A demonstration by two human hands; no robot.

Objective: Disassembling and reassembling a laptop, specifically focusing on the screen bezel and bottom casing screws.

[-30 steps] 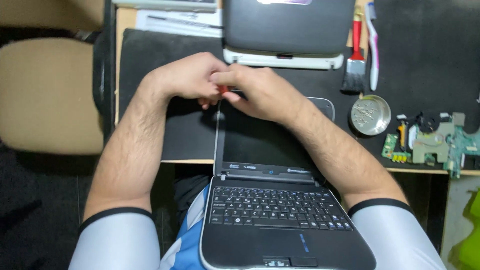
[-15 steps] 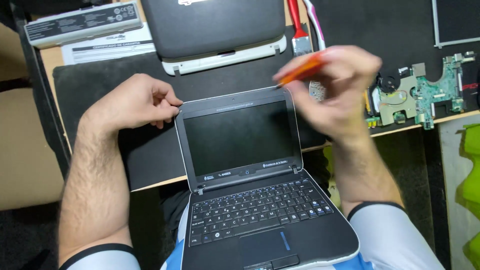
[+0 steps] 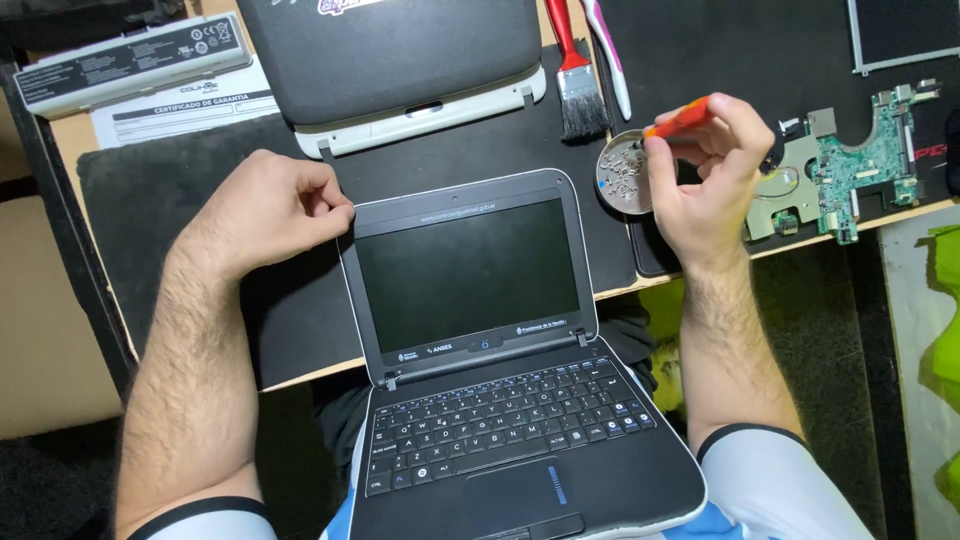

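A small black laptop (image 3: 470,280) lies open, its keyboard half over my lap and its dark screen resting back on the desk mat. My left hand (image 3: 270,210) is curled at the screen's top left corner, fingers touching the bezel. My right hand (image 3: 705,175) is raised to the right of the screen and grips an orange-handled screwdriver (image 3: 680,118). The tool's tip points at a small round metal dish (image 3: 622,175) holding several screws.
A second closed laptop (image 3: 400,60) lies beyond the open one. A red-handled brush (image 3: 575,80) and a green circuit board (image 3: 850,170) sit right of it. A laptop battery (image 3: 130,62) and a white paper lie at the top left. The desk edge runs under the laptop.
My right hand has left the screen's top edge and swung right with the screwdriver to the screw dish. My left hand stays at the top left corner. The camera view shifted.
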